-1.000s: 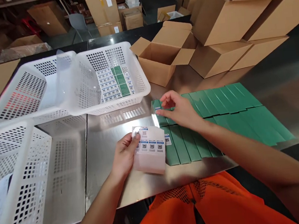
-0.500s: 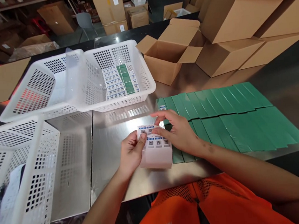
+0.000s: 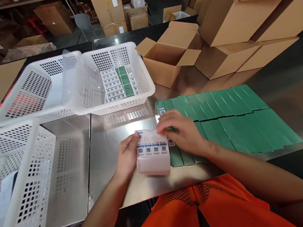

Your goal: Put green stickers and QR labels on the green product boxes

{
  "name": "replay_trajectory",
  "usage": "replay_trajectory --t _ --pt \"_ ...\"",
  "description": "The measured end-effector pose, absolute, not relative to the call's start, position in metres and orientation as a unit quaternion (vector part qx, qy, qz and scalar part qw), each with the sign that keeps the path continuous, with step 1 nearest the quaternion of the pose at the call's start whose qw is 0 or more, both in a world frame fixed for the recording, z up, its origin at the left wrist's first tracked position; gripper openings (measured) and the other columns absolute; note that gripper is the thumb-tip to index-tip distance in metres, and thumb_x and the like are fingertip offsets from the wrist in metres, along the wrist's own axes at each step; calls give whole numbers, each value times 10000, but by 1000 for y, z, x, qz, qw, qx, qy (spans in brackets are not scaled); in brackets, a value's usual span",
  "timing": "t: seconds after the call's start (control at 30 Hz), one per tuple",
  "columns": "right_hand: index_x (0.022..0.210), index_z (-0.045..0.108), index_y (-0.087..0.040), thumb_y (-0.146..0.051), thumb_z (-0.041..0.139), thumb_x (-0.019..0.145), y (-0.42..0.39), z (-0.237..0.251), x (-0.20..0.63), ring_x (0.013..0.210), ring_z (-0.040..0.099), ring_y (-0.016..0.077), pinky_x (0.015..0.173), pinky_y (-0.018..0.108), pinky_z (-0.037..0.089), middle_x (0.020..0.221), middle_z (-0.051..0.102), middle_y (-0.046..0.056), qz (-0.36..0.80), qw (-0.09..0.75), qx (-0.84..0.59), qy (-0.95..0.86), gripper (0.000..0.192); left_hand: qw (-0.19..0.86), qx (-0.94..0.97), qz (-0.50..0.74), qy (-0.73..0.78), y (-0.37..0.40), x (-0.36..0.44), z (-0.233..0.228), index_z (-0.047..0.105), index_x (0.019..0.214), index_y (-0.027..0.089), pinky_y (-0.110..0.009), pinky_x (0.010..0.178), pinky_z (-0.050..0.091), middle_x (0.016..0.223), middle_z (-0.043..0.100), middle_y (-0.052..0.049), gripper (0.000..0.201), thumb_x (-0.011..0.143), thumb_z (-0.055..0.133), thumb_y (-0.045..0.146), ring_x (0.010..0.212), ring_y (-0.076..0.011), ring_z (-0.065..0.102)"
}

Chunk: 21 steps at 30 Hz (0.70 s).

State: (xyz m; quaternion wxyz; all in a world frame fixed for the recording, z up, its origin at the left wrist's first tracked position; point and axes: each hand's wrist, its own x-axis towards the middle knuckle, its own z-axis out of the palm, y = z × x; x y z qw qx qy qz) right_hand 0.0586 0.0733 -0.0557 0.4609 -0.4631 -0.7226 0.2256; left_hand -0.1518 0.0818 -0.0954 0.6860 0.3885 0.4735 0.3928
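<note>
My left hand (image 3: 128, 151) grips the left side of a sheet of QR-code labels (image 3: 153, 159), thumb on top near the upper left label. A full row of white and blue labels crosses the sheet; above it, much of the backing is bare. The lower part of the sheet curves down, blank. My right hand (image 3: 181, 130) is closed in a pinch at the sheet's upper right corner, on a label mostly hidden by the fingers. Beside and under that hand stand two rows of green boxes (image 3: 239, 130); a label (image 3: 162, 111) shows on the nearest box of the far row.
A white basket (image 3: 116, 108) behind holds labelled and green boxes. More white baskets stand at the left (image 3: 31, 119) and front left (image 3: 38, 145). An opened carton (image 3: 160, 69) sits behind the green boxes, with stacked cartons (image 3: 244, 22) to its right. The table (image 3: 105, 168) is metal.
My right thumb and fingers have come together in a pinch and lifted away from the sheet's upper row. A label there has come off, leaving bare backing. The view has shifted slightly.
</note>
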Motion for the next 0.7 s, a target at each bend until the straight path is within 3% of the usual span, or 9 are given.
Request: replay_trajectory --t 0.1,0.27,0.4,0.7 --pt "869 634 -255 -267 669 874 106 -49 92 825 643 171 788 343 511 859 692 -12 307 476 -560 -605 38 694 379 390 471 82 -152 -95 738 777 160 -242 511 375 583 635 2 404 788 741 563 505 -137 529" --pt "1024 486 -241 -111 757 741 154 -56 135 581 560 127 584 250 453 611 598 -82 456 328 -667 -490 413 703 379 382 465 83 -152 -97 750 790 153 -242 502 383 581 649 -4 404 776 761 556 494 -137 541" --pt "999 446 -234 -100 815 673 159 -59 138 566 561 135 537 238 413 599 614 -73 451 289 -699 -474 510 703 375 383 467 84 -153 -98 753 798 151 -242 509 397 606 675 -16 398 774 767 548 509 -145 567" --pt "1007 427 -244 -125 760 732 155 -60 130 657 599 151 563 249 419 672 633 -58 400 242 -736 -489 448 704 385 368 470 80 -154 -97 762 840 142 -234 528 436 638 684 -32 415 807 736 554 548 -150 595"
